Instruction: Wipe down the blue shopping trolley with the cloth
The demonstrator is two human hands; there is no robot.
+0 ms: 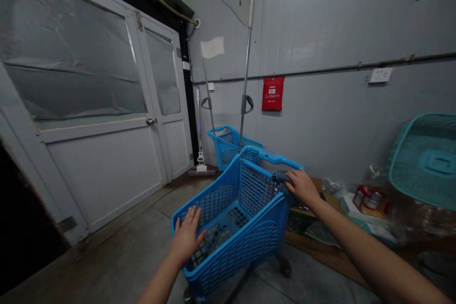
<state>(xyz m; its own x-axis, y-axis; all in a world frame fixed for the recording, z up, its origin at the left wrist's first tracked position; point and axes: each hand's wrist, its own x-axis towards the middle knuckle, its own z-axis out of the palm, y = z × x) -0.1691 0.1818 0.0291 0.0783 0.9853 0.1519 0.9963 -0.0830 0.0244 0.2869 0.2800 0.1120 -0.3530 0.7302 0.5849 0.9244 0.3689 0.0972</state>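
Observation:
A blue plastic shopping cart [245, 242] with lattice sides stands in front of me, its basket holding nothing I can see. My left hand [187, 237] rests on the near left rim, fingers stretched out and slightly spread. At the far right corner, by the handle end, my right hand [301, 185] presses a dark grey-blue cloth [282, 178] against the rim, its fingers closed round it. Part of the cloth is hidden under that hand. A pole [246, 66] with a white flag [237, 0] and a grey grip rises at the cart's far end.
Behind is a second blue cart [228, 145] with a smaller flag [213, 47]. A mop [201, 166] leans by white doors [107, 175]. On the wall hangs a red pouch [273, 94]. A teal basket [423, 161], cans [370, 199] and cardboard [320, 251] crowd the right.

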